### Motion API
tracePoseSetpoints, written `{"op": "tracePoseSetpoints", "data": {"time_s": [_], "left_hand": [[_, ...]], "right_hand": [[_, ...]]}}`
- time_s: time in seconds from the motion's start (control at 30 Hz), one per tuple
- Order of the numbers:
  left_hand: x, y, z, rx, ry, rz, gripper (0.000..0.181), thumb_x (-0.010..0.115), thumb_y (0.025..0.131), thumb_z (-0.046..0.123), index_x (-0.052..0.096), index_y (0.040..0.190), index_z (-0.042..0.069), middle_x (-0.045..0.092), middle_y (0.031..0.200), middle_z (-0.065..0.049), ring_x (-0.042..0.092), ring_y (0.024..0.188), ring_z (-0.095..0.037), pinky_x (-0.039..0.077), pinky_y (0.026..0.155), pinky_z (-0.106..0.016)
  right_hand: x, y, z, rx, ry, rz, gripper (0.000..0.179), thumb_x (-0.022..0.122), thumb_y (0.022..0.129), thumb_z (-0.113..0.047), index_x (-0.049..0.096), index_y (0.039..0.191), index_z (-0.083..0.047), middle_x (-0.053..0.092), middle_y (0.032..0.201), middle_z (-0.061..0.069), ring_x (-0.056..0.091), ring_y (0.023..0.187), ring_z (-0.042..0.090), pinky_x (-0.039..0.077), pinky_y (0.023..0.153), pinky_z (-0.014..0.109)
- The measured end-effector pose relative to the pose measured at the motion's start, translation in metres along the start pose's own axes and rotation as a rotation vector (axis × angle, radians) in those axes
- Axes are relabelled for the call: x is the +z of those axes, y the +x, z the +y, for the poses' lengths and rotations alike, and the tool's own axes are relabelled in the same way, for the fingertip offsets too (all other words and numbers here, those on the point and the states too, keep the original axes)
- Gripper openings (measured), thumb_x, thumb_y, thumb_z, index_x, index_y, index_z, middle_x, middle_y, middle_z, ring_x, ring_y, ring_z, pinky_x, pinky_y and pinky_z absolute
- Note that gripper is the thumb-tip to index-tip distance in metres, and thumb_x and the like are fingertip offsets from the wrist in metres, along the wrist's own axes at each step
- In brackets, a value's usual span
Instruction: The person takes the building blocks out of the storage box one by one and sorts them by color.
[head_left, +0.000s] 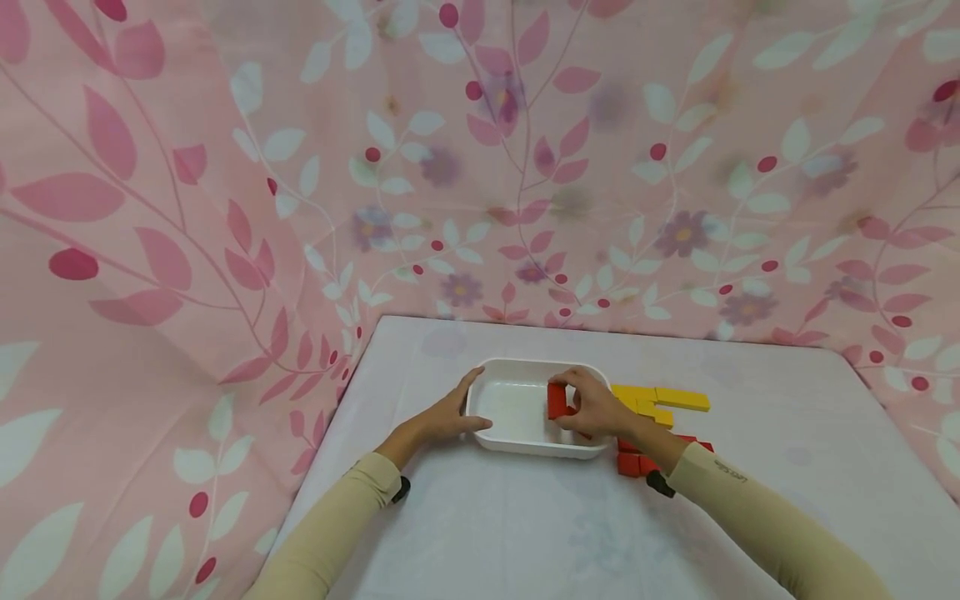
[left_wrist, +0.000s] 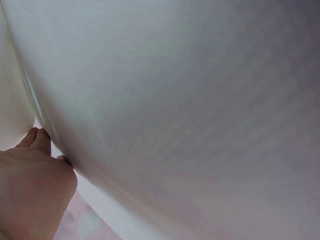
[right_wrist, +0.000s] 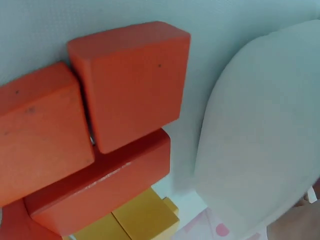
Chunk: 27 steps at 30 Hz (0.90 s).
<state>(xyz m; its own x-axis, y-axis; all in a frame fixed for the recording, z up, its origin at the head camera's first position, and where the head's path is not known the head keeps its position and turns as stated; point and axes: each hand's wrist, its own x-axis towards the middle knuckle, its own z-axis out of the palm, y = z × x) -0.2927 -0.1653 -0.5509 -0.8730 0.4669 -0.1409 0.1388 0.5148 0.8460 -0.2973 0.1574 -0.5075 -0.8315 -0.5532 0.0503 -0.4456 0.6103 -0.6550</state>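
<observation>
A white tray (head_left: pixel 517 446) sits on the table, its outer wall (right_wrist: pixel 255 125) filling the right of the right wrist view. My left hand (head_left: pixel 448 417) holds the tray's left end, thumb near the front corner and fingers at the back corner. In the left wrist view, bent fingers (left_wrist: pixel 42 137) touch the edge. Over the right end of the tray, my right hand (head_left: pixel 596 407) pinches a red block (head_left: pixel 557 401) upright between thumb and fingers. Small bits of red show beneath that hand inside the tray, mostly hidden by it.
Just right of the tray, several red blocks (head_left: pixel 628 464) lie close together, partly under my right forearm. Several yellow blocks (head_left: pixel 682 400) lie behind them. A pink flowered cloth (head_left: pixel 525 167) hangs along the back and sides of the white-covered table (head_left: pixel 510 533).
</observation>
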Motion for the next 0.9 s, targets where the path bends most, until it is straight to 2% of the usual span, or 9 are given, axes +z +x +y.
{"op": "tracePoseSetpoints", "data": {"time_s": [0.2, 0.47, 0.57, 0.9], "left_hand": [[0.000, -0.001, 0.001, -0.008, 0.022, 0.018, 0.102, 0.075, 0.083, 0.043, 0.005, 0.157, 0.037, 0.018, 0.164, -0.010, 0.025, 0.147, -0.029, 0.020, 0.120, -0.055], [0.002, 0.000, 0.001, 0.000, -0.005, 0.013, 0.101, 0.074, 0.084, 0.039, 0.006, 0.158, 0.035, 0.020, 0.163, -0.013, 0.028, 0.146, -0.031, 0.023, 0.118, -0.058], [0.002, -0.001, 0.002, 0.003, -0.007, 0.009, 0.101, 0.075, 0.084, 0.040, 0.006, 0.158, 0.035, 0.020, 0.163, -0.012, 0.028, 0.145, -0.029, 0.023, 0.119, -0.055], [0.001, -0.003, 0.003, 0.013, 0.033, 0.001, 0.103, 0.073, 0.084, 0.047, 0.003, 0.158, 0.034, 0.017, 0.164, -0.012, 0.025, 0.148, -0.028, 0.021, 0.120, -0.055]], "right_hand": [[-0.007, -0.003, -0.001, -0.027, 0.040, 0.056, 0.066, 0.084, 0.076, -0.020, 0.056, 0.133, -0.007, 0.053, 0.121, 0.008, 0.052, 0.084, 0.021, 0.051, 0.066, 0.023], [-0.017, -0.014, -0.008, 0.069, 0.061, 0.090, 0.067, 0.085, 0.076, -0.025, 0.057, 0.134, -0.008, 0.051, 0.120, 0.007, 0.051, 0.085, 0.021, 0.053, 0.065, 0.025], [-0.021, -0.021, -0.011, 0.105, 0.062, 0.118, 0.066, 0.085, 0.075, -0.026, 0.057, 0.133, -0.009, 0.051, 0.119, 0.007, 0.051, 0.086, 0.022, 0.053, 0.064, 0.025], [-0.031, -0.046, -0.020, 0.133, -0.003, 0.162, 0.063, 0.084, 0.076, -0.027, 0.058, 0.131, -0.009, 0.052, 0.117, 0.010, 0.051, 0.086, 0.025, 0.050, 0.063, 0.023]]}}
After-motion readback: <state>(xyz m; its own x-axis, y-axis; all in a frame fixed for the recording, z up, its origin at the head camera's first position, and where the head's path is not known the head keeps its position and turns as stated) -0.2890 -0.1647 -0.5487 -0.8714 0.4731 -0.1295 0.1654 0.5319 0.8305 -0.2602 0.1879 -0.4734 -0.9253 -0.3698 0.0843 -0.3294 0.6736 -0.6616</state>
